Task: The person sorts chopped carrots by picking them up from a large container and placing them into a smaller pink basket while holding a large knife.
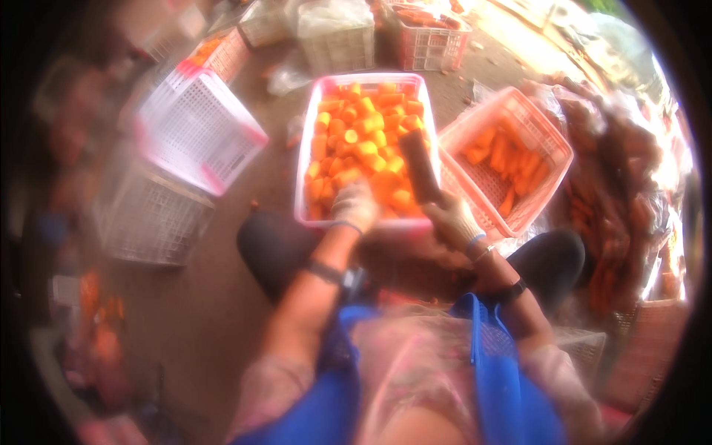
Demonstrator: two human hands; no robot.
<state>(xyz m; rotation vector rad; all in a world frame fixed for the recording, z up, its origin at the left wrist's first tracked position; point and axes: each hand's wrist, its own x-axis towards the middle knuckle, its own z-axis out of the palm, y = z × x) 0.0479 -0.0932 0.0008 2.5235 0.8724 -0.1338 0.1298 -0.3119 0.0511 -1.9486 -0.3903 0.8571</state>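
Straight ahead stands a white and pink plastic crate (303, 167) filled with cut carrot pieces (367, 122). My left hand (356, 204), in a light glove, rests low over the pieces near the crate's near edge; its fingers are blurred, and whether they hold a piece cannot be told. My right hand (453, 219), gloved too, grips the handle of a wide-bladed knife (420, 167), whose dark blade points up and left over the crate's right side. Beside it on the right, a tilted salmon-pink crate (542, 214) holds long carrots (506, 156).
To the left, a white and pink crate (194, 128) lies tipped near a greyish crate (153, 217). Farther off are a crate with a plastic bag (336, 33) and a pink crate of carrots (434, 47). Plastic bags with carrots (612, 150) are heaped at the right.
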